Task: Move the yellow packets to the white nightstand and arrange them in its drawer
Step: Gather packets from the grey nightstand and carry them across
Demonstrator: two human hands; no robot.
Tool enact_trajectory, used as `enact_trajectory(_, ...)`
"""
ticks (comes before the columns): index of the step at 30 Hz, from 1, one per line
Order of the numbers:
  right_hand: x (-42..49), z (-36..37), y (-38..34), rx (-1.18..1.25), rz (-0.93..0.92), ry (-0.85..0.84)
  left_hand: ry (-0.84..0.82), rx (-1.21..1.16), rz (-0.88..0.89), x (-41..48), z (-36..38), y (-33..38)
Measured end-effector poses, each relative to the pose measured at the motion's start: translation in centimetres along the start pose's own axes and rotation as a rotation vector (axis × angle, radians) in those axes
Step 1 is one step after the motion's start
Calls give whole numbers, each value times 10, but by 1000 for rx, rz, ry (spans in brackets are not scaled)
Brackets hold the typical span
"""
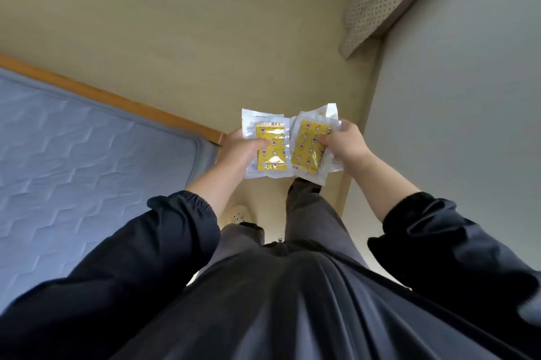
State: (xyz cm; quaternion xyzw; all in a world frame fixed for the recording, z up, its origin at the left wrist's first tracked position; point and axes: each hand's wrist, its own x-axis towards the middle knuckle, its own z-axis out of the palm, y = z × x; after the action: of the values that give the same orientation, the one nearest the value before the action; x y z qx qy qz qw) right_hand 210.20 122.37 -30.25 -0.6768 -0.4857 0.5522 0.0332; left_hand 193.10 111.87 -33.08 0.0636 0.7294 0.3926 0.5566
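**Carrying two yellow packets, nightstand nowhere in view**

Gripped one yellow packet [270, 148] in the left hand [243, 151], thumb pressed across its printed face. Pinched a second yellow packet [308, 148] in the right hand [345, 140], thumb on top and fingers curled beneath; possibly more wrappers stacked under it, but could not tell. Held both in front of the body above the floor [205, 22], side by side, clear wrapper edges meeting in the middle, long axes pointing away from the body. Stood between the blue mattress [87, 140] on the left and a grey wall [453, 96] on the right. Saw no white nightstand and no drawer, so could not tell the goal's direction from the hands, nor the nearer hand. Judged as mid-carry: transport unfinished, arranging not begun. Likely needed next: a turn or walk to find the nightstand, then both packets into one grip, freeing a hand for the drawer.
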Motion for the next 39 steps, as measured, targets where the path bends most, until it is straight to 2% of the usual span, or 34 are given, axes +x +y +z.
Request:
enact_trajectory(5, 101, -31, -68, -38, 24, -74, 73, -81, -51, 77, 40, 74)
enact_trajectory(10, 184, -48, -162, -241, -51, -194, 164, -206, -92, 132, 58, 136)
enact_trajectory(16, 242, -15, -272, -360, -142, -331, 284, -319, -120, 183, 26, 200)
enact_trajectory(23, 285, 105, -385, -447, -204, -455, 383, -538, -112, 247, -83, 258)
enact_trajectory(31, 300, 297, -534, -622, -311, -547, 527, -613, -121, 314, -267, 335)
enact_trajectory(39, 299, 434, -661, -668, -331, -661, 627, -736, -162, 348, -399, 390)
